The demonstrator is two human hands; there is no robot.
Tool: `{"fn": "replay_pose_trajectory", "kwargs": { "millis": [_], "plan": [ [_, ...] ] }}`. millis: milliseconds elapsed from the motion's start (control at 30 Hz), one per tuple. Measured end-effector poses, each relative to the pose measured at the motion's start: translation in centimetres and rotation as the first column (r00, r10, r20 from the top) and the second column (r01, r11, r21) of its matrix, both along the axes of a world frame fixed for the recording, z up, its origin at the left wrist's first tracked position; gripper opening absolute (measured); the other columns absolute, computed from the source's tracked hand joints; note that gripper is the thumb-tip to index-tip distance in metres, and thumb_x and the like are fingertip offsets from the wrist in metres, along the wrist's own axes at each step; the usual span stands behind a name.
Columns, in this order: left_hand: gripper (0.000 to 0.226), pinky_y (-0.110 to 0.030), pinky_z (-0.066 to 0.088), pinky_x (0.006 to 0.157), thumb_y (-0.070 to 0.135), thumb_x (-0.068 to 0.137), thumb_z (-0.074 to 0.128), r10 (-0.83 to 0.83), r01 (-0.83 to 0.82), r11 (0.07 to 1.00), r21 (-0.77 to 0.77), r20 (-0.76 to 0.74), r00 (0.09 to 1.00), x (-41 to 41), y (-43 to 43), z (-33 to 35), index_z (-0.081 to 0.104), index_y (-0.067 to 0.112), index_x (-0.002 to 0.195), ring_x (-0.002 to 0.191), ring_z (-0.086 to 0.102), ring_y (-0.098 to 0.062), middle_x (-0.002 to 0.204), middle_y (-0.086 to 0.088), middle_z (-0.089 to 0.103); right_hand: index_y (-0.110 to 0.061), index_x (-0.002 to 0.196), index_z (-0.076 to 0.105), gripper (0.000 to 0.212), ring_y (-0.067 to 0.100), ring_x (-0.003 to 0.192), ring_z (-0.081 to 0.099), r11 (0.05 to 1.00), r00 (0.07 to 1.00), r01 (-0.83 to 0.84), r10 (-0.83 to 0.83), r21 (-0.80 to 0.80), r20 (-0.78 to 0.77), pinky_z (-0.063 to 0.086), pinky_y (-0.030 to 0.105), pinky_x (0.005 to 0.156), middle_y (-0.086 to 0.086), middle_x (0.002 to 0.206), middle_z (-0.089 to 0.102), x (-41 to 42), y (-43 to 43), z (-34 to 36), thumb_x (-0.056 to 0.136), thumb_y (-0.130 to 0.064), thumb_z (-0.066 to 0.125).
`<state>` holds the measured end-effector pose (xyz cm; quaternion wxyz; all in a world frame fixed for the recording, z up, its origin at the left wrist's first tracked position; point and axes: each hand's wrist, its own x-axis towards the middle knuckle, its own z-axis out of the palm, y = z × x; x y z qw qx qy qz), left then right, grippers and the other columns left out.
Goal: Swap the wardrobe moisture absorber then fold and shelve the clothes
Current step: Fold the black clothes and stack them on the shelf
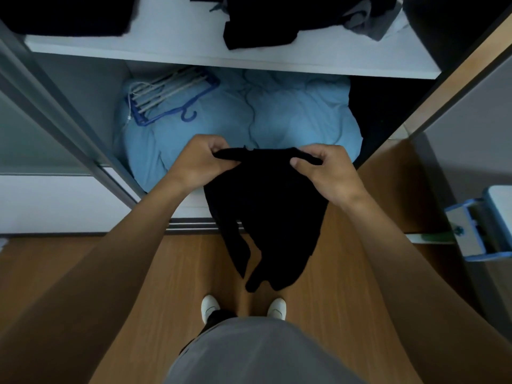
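Hangers point(166, 98) in a blue frame lie at the left on a pale blue duvet point(277, 117) in the wardrobe bottom. The left hand point(199, 162) and right hand point(327, 173) each pinch the top edge of a black garment point(266, 212), fingers clamped on the cloth. It hangs unfolded before the wardrobe. Folding seems barely begun. Rumpled dark clothes point(266, 20) wait on the white shelf point(166, 48) above. No absorber shows, so that swap cannot be judged.
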<state>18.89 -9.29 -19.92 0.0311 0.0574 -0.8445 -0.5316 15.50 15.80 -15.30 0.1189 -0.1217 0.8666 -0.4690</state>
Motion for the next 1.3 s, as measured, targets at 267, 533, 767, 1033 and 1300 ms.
{"fn": "replay_pose_trajectory", "kwargs": {
  "millis": [267, 533, 767, 1033, 1300],
  "plan": [
    [0.012, -0.019, 0.041, 0.061, 0.014, 0.083, 0.075, -0.246, 0.398, 0.844, -0.360, 0.399, 0.883, 0.0, -1.2, -3.2, 0.063, 0.015, 0.083, 0.076, 0.058, -0.014, 0.080, -0.001, 0.063, -0.013, 0.096, 0.071, 0.019, 0.003, 0.079, 0.067, 0.922, 0.993, -0.104, 0.119, -0.374, 0.016, 0.053, 0.017, 0.076, -0.007, 0.082, 0.072, 1.1, 0.2, 0.2, 0.095, 0.002, 0.059],
    [0.020, -0.026, 0.036, 0.057, 0.008, 0.086, 0.072, -0.121, 0.178, 0.966, -0.185, 0.283, 0.952, 2.7, -2.2, -7.9, 0.061, 0.001, 0.071, 0.057, 0.050, -0.005, 0.062, 0.000, 0.054, -0.003, 0.098, 0.073, 0.011, 0.007, 0.081, 0.067, 0.967, 0.978, -0.161, 0.183, -0.198, 0.103, 0.051, 0.019, 0.076, 0.003, 0.089, 0.072, 0.7, 1.7, -0.9, 0.094, -0.002, 0.063],
    [0.034, -0.014, 0.032, 0.048, 0.020, 0.085, 0.078, -0.178, 0.197, 0.980, -0.033, 0.298, 0.938, 2.7, -3.7, -5.7, 0.055, 0.020, 0.059, 0.049, 0.045, 0.001, 0.051, 0.014, 0.050, -0.027, 0.099, 0.074, 0.040, 0.001, 0.091, 0.070, 0.979, 0.924, -0.203, 0.200, -0.025, 0.326, 0.049, 0.006, 0.073, -0.007, 0.097, 0.077, -2.2, 4.9, -2.9, 0.091, 0.007, 0.053],
    [0.010, -0.014, 0.049, 0.067, 0.008, 0.087, 0.074, -0.451, 0.437, 0.886, 0.154, 0.504, 0.737, 1.7, -4.6, -3.1, 0.071, 0.012, 0.096, 0.079, 0.066, -0.004, 0.083, 0.006, 0.072, -0.012, 0.099, 0.072, 0.021, 0.007, 0.086, 0.065, 0.989, 0.992, 0.126, -0.125, 0.079, -0.022, 0.046, 0.003, 0.070, -0.001, 0.093, 0.070, -3.2, 5.1, -5.9, 0.093, 0.003, 0.059],
    [0.043, -0.027, 0.033, 0.053, 0.024, 0.092, 0.068, 0.104, -0.086, 0.992, -0.090, 0.221, 0.970, -0.1, -0.2, -3.3, 0.047, 0.018, 0.055, 0.052, 0.046, -0.013, 0.055, 0.000, 0.047, -0.016, 0.071, 0.056, 0.021, 0.010, 0.060, 0.054, 0.909, 0.937, 0.351, -0.340, 0.226, -0.085, 0.036, 0.026, 0.052, -0.005, 0.066, 0.056, -2.4, 4.7, -7.5, 0.091, -0.021, 0.060]
  ]
}}
